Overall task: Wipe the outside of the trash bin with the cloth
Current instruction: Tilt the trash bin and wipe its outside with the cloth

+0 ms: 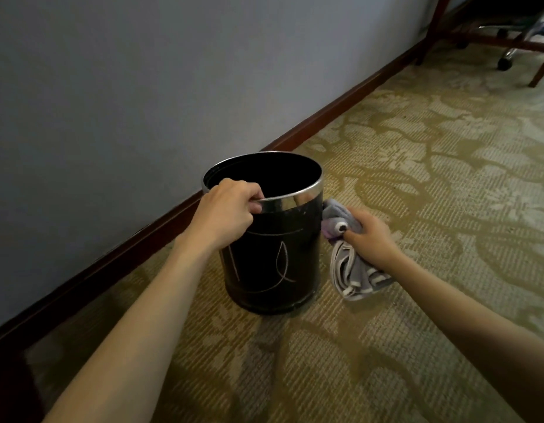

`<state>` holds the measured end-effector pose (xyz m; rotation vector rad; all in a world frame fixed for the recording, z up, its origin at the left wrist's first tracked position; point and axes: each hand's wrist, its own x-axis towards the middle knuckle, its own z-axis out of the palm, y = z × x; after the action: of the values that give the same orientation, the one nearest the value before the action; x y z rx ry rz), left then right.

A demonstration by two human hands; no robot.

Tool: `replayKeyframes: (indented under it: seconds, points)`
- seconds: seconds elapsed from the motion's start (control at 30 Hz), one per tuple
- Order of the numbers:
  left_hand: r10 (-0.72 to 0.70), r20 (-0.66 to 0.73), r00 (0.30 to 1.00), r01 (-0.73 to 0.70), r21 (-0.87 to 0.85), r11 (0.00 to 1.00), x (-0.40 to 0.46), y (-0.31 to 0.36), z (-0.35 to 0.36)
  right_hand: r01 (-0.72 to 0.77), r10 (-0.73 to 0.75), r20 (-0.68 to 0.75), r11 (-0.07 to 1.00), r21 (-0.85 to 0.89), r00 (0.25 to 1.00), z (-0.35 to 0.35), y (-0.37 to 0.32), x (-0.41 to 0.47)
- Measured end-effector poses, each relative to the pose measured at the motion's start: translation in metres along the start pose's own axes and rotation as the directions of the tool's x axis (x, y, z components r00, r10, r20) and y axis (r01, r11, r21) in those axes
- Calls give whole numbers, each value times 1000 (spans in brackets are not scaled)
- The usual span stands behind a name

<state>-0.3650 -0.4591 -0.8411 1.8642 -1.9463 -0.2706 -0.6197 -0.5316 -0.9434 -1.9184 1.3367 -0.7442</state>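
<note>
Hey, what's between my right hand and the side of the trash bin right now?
In the head view, only the bunched grey cloth: your right hand grips it, and its upper end reaches the trash bin wall just below the shiny rim band.

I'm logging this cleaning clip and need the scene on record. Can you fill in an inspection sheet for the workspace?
Surface: patterned carpet, beige and olive.
Job's things: black trash bin with a shiny metal rim, upright on the carpet, pale scratch marks on its side; grey cloth, bunched, against the bin's right side.
Clutter: nothing seen.
Hands: left hand grips the bin's near rim, fingers curled over the edge; right hand holds the cloth.
Cables: nothing seen.
Surroundings: grey wall with dark wooden skirting board behind the bin; wooden furniture legs and an office chair base at far right.
</note>
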Motion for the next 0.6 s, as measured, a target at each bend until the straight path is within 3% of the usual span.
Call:
replayKeyframes:
  seconds: [0.23,0.47,0.6]
  points:
    - [-52,-98,994,51,-7,999,-1,-9,-10,44,-43,-11,987,154,999,5,-26,11]
    - [-224,-264,938,184,-168,968,17,-20,-13,244,-227,-101,945,219,969,10,-82,30]
    - [-226,-269,936,182,-179,967,18,-25,-13,340,-336,-70,938,66,939,12,-100,39]
